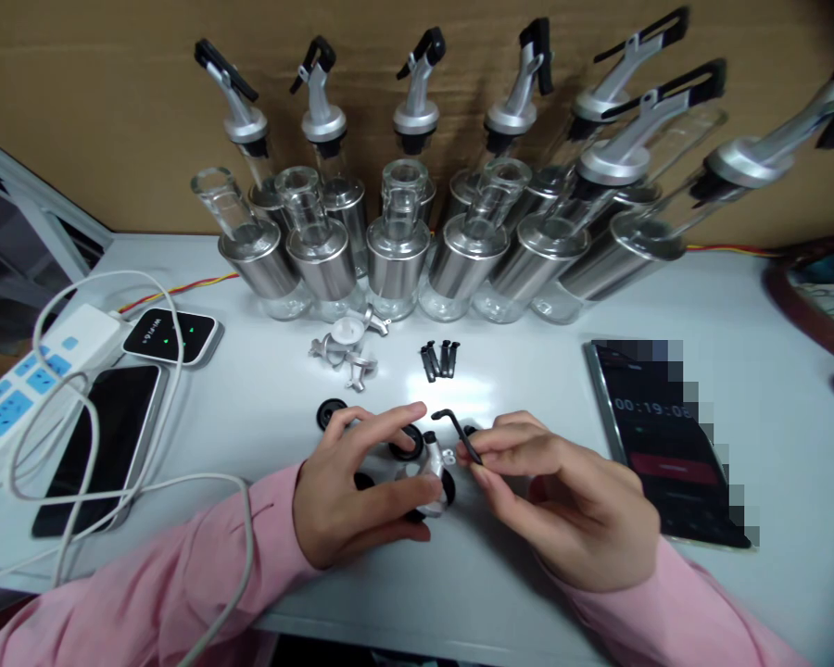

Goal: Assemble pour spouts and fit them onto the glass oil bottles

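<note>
My left hand has a finger and thumb closed on a small silver pourer spout with a dark tip, low over the table. Its other fingers are spread above black round stoppers, which they partly cover. Just to the right, my right hand pinches a thin bent black lever between thumb and fingertips, its hooked end pointing up and left, close to the spout. Beyond my hands lie several loose black levers and a pile of silver spout pieces.
Glass and steel bottles stand in rows at the back, several topped with pourers, against cardboard. A phone with a running timer lies right. Left are a power strip, Wi-Fi device, dark phone and looping white cable.
</note>
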`<action>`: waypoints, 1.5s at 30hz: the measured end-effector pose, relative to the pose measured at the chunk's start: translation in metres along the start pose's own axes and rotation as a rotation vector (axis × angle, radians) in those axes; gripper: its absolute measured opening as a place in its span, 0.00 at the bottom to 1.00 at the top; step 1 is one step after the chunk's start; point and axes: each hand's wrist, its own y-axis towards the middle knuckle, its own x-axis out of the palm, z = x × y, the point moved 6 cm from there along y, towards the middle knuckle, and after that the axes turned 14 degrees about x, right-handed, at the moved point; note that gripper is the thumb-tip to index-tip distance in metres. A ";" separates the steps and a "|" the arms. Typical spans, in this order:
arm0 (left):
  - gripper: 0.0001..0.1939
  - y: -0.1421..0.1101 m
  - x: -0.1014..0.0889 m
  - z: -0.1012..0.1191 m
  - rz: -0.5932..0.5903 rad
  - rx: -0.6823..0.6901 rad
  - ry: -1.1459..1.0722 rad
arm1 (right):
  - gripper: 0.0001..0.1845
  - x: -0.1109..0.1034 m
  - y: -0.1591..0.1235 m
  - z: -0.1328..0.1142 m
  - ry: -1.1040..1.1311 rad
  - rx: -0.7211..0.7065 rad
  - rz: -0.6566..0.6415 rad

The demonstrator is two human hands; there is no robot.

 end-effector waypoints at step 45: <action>0.13 -0.007 0.007 -0.005 0.110 -0.132 -0.343 | 0.06 0.006 0.003 -0.002 0.012 0.132 -0.128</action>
